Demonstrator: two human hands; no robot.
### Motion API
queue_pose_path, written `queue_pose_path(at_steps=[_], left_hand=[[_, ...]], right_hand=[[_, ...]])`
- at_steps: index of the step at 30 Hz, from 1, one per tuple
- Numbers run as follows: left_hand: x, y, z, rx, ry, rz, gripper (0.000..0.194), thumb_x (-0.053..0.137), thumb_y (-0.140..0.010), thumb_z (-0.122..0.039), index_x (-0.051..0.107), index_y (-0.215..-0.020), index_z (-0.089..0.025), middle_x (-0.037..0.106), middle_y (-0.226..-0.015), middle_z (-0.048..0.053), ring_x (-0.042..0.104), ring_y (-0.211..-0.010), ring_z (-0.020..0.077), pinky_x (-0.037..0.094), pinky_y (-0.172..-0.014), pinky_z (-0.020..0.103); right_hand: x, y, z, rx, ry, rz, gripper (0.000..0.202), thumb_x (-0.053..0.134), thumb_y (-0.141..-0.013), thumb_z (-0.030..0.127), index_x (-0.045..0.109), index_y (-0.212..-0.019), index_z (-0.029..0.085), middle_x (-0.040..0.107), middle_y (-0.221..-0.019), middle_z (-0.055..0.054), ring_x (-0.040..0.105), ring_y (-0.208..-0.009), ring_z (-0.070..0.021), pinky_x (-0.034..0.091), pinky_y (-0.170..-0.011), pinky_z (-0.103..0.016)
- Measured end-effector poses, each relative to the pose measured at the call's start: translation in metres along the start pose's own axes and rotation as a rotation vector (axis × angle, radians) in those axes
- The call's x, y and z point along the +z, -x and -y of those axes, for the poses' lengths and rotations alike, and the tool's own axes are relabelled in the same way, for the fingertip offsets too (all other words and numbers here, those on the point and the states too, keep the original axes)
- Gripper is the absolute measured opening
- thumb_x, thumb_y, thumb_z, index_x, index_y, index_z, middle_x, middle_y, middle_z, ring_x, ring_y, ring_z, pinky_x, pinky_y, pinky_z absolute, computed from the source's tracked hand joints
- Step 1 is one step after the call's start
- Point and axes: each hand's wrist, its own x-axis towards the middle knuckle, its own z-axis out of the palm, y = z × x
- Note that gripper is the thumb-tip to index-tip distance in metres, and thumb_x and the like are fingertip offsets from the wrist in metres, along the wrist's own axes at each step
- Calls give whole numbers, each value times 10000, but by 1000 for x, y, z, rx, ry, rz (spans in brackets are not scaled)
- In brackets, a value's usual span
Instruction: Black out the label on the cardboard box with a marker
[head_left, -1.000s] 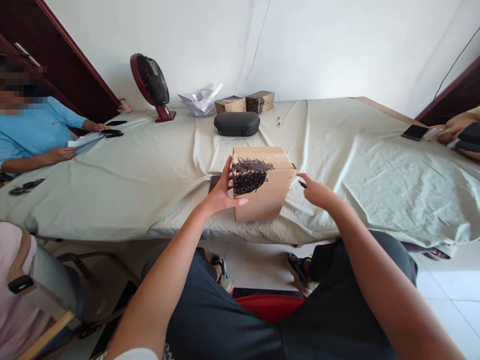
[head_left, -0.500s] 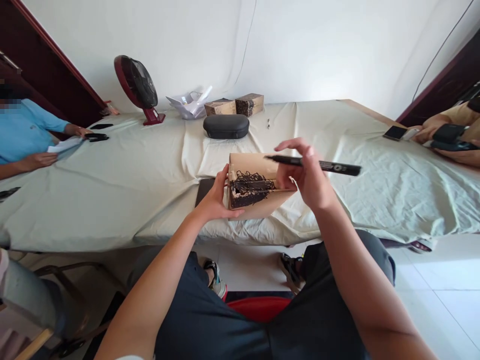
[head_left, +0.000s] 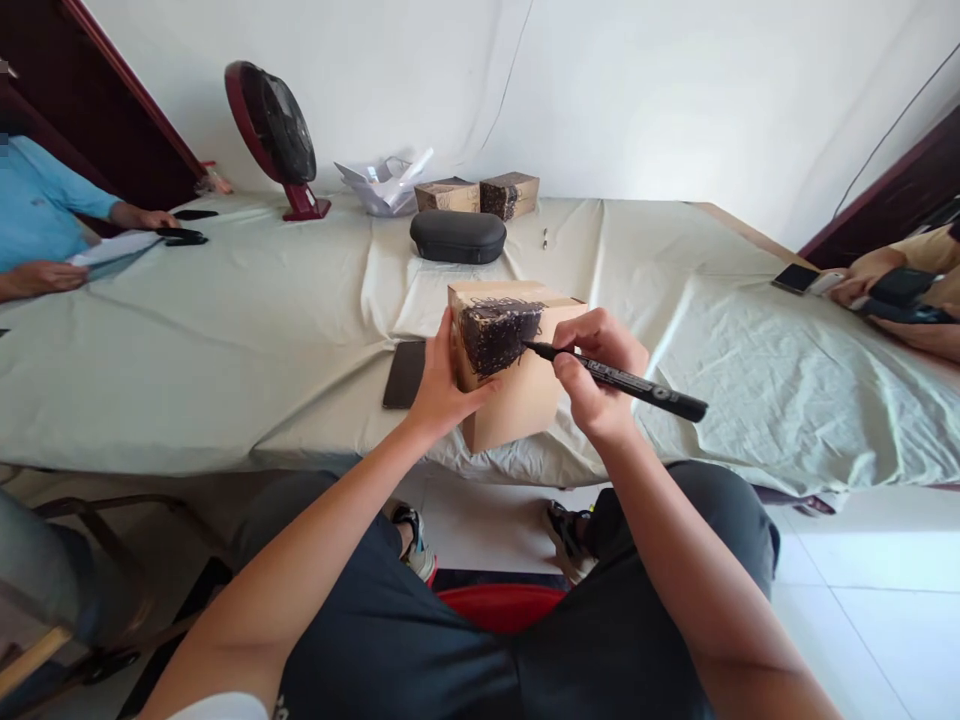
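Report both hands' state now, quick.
Left hand: holding the left end of the brown rectangular cardboard box.
Right hand: closed around the black cylindrical marker, tip at the box's scribbled black patch.

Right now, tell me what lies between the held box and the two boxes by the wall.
In the head view, a black case lies between the held box and the two boxes, on the pale tablecloth.

The single wide view, head-worn, looks forward and down from above the lap (head_left: pixel 420 650), close at six o'clock, across the tabletop (head_left: pixel 225 345), spanning nine to three, to the wall (head_left: pixel 660 110), farther off at twelve.
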Motion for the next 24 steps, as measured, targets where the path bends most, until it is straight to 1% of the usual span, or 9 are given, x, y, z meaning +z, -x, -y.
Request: queue_pose_path(at_steps=[2,4,6,8,11,15,19,22,24], left_hand=[[1,3,-15,52,-224,-139,1345,953,-655,-566,188,-1742,-361,420,-1530,175,492,-1443,440,438,-1199,671],[0,6,-30,92,-430,-234,1304,962,-622,-493,273,-1718,-332,403,-1530,183,437,-1481,476,376,-1229,697],[-1,9,-43,87,-547,-266,1233,945,-638,-475,336,-1698,-313,393,-1541,198,423,-1485,500,360,-1225,703],[-2,11,-53,54,-587,-265,1202,936,-648,-489,366,-1691,-311,395,-1548,203,426,-1476,514,365,-1215,698],[-2,14,-61,21,-594,-264,1189,938,-646,-509,393,-1685,-316,400,-1558,197,418,-1470,528,357,-1216,694],[0,16,-62,27,-547,-259,1158,946,-647,-519,432,-1669,-340,386,-1583,187,399,-1463,546,323,-1223,723],[2,16,-58,61,-413,-266,1132,971,-613,-532,502,-1626,-338,380,-1566,192,365,-1450,604,251,-1221,788],[4,17,-57,57,-336,-259,1082,970,-624,-511,531,-1599,-352,376,-1565,180,337,-1463,617,216,-1231,800],[5,17,-57,55,-323,-256,1076,968,-627,-504,529,-1599,-363,370,-1570,171,330,-1468,616,207,-1234,800]], right_hand=[[3,3,0,-32,19,2,15,613,-858,250,599,-861,256,592,-733,37,530,-615,-129,441,-590,-297],[3,5,3,-73,30,16,28,598,-848,233,589,-855,258,578,-711,44,505,-578,-121,419,-557,-291],[3,4,10,-98,78,31,53,590,-829,203,579,-833,254,573,-687,50,482,-541,-109,403,-527,-283],[4,2,18,-104,153,33,68,588,-812,186,571,-817,252,570,-662,53,475,-521,-105,407,-510,-278],[8,0,26,-89,245,48,88,600,-801,177,559,-812,254,569,-645,58,478,-511,-105,424,-505,-277],[14,1,30,-80,323,92,104,631,-820,188,569,-833,271,597,-663,52,536,-544,-129,460,-525,-292],[16,3,33,-2,385,108,115,673,-859,229,582,-864,298,634,-706,22,565,-589,-165,524,-576,-336],[15,5,32,61,394,125,115,712,-879,277,604,-901,312,637,-726,4,615,-652,-199,571,-616,-360],[14,5,29,101,387,133,119,730,-890,301,617,-925,313,633,-728,-4,646,-693,-216,601,-658,-374]])
